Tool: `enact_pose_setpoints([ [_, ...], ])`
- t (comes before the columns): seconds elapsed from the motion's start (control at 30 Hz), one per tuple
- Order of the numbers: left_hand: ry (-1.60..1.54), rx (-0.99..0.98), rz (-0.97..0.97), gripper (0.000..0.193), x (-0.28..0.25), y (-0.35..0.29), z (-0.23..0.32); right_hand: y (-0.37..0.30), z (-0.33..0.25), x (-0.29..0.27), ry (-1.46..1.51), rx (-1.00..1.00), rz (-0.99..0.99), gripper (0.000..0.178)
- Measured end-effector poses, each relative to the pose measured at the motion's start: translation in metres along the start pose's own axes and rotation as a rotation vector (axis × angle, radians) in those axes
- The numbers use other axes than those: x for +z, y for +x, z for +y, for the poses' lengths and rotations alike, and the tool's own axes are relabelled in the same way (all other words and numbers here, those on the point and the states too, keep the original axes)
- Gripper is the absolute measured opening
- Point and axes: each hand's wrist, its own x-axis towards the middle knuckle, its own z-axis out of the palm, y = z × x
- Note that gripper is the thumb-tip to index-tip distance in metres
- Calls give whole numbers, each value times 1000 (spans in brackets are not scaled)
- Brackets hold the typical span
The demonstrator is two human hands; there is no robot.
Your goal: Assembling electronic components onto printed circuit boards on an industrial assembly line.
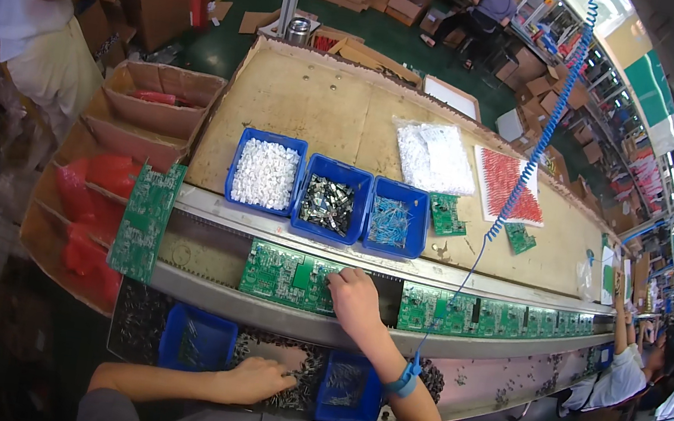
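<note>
My right hand (pixel 355 302) reaches over a long green circuit board (pixel 285 276) in the conveyor track. Its fingers are closed and pressed together at the board's right end; anything between them is hidden. Around my right wrist is a blue strap (pixel 405 381) with a cord running upward. Closer to my body, my left hand (pixel 255 379) lies at a heap of small dark components (pixel 300 390), fingers curled into it. What those fingers hold is too small to make out. A blue bin (pixel 198 338) stands left of this hand, another blue bin (pixel 350 389) to its right.
Beyond the track stand blue bins of white parts (pixel 265 174), metal parts (pixel 327 205) and blue-leaded components (pixel 389 221). A green board (pixel 145 221) lies across the track's left end; more boards (pixel 495 319) line the right. A blue coiled cord (pixel 544 137) hangs overhead. Other people work nearby.
</note>
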Motion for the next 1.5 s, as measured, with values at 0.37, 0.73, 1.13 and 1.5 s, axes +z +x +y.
enact_pose_setpoints([
  [0.37, -436, -246, 544, 12, -86, 8, -57, -85, -94, 5, 176, -249, -601, 20],
  [0.73, 107, -195, 776, 14, -87, 23, -101, -91, -96, 29, 186, -318, -653, 17],
  [1.13, 240, -142, 723, 33, -89, 27, -107, -77, -91, 19, 254, -323, -548, 17],
  [1.5, 379, -157, 581, 34, -97, 31, -102, -82, -93, 17, 225, -301, -514, 16],
])
